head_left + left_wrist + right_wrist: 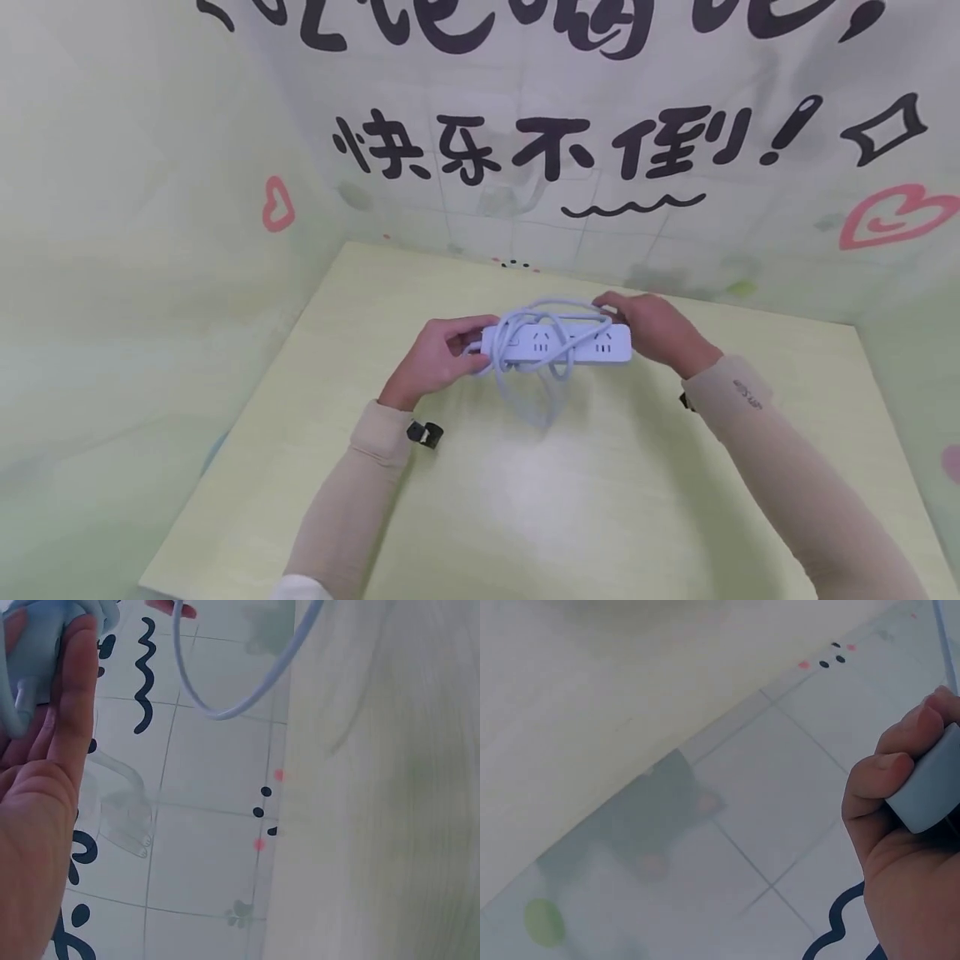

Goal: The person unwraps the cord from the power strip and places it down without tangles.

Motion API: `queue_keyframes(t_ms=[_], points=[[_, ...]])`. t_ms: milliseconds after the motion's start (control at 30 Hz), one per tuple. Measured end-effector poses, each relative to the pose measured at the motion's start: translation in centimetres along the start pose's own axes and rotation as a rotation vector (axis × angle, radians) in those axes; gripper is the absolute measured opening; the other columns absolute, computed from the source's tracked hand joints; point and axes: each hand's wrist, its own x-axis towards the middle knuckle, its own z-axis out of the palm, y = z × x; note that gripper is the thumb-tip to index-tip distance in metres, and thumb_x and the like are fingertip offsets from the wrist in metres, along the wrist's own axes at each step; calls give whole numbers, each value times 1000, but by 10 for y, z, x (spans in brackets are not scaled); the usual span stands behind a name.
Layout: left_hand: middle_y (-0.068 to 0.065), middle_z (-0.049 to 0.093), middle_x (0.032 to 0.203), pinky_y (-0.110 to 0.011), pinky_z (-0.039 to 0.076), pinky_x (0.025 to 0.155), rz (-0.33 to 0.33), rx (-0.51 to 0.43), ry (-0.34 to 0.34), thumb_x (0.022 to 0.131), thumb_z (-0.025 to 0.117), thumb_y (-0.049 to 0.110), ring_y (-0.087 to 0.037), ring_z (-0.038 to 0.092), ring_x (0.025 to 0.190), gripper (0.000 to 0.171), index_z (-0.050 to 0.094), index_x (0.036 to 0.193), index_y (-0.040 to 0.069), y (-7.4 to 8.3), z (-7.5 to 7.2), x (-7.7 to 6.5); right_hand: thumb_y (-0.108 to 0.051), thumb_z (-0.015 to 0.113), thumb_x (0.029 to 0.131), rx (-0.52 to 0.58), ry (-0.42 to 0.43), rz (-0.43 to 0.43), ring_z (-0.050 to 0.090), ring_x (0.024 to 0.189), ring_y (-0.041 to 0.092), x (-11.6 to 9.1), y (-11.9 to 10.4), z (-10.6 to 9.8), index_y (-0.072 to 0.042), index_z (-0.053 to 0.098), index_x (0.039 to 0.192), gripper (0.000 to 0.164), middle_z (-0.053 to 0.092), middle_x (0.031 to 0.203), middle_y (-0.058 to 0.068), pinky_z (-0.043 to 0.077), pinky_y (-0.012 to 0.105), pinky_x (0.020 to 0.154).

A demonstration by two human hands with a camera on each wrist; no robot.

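A white power strip (617,348) is held up above the table, its socket face towards the head camera. Its white cord (225,715) is looped loosely around the strip, and some slack hangs below it. At the strip's left end, my left hand (433,360) grips it between thumb and fingers, close to where the cord comes out. My right hand (662,332) holds the opposite end; the right wrist view shows the fingers (889,774) curled round that end. The cord's plug cannot be made out.
A pale yellow table (487,517) lies beneath both arms. Behind it and at the sides hang printed cloth walls (480,200) with dark lettering and pink hearts. A small black device (426,434) sits at the left wrist.
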Motion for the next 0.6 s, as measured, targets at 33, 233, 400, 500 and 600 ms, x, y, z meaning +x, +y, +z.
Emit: queue_keyframes(t_ms=[33,233,400,500,600], points=[[-25,67,131,-25,58,93,7,1,-2,87,69,-7,-26,70,115,51,59,137,-7,1,-1,0,-4,65,96,15,-11,-4,70,81,26,-5,-2,4,-7,66,129,33,77,107,15,57,44,74],[-30,66,129,-27,60,90,57,-2,8,86,70,-8,-19,72,111,53,57,137,-10,3,-1,5,-11,65,98,58,-51,-10,67,82,18,-35,-18,29,-7,62,139,41,74,120,15,56,36,70],[-31,66,128,-23,60,85,43,11,46,85,71,-8,-14,72,105,55,56,138,-11,3,-2,8,-17,66,99,-15,-106,-109,68,79,9,-54,-40,39,-9,70,124,27,77,104,2,58,32,71],[-31,66,129,-20,59,85,29,36,52,86,72,-6,-13,71,103,54,57,138,-11,2,-3,9,-17,68,97,-18,-122,-164,67,76,6,-65,-56,34,-11,74,118,22,78,96,-4,58,28,70],[-30,66,130,-18,58,84,17,47,57,87,73,-4,-9,70,101,54,57,138,-10,-2,-4,9,-18,70,96,-35,-76,-248,71,78,6,-72,-74,21,-13,75,117,22,78,95,-6,58,27,71]])
